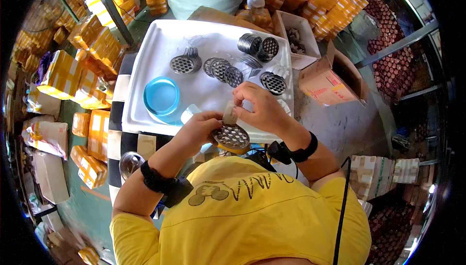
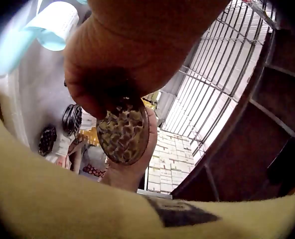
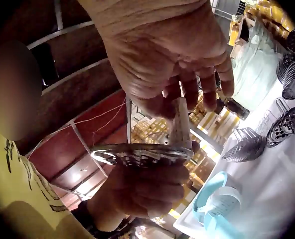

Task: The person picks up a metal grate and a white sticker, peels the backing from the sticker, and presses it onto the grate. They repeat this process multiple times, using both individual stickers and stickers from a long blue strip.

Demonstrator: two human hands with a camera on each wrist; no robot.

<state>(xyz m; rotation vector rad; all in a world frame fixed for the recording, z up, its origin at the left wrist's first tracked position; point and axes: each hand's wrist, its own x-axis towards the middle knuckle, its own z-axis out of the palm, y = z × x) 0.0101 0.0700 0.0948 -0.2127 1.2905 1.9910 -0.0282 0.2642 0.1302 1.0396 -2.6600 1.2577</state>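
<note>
A person's left hand point(image 1: 200, 128) has its grip clamped on a perforated disc point(image 1: 234, 137). Beside a white counter point(image 1: 213, 100), the right hand point(image 1: 264, 108) pinches a pale strip point(image 1: 229, 114) at its rim.

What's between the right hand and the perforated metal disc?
A pale piece, pinched by the right hand and reaching down to the disc; the right wrist view shows this.

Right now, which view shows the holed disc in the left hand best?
Head view: it looks onto the holed disc, its holes plain, most of its rim visible. Left wrist: larger, but dim and partly hidden by the left hand. Right wrist: nearly edge-on, holes hard to make out.
</note>
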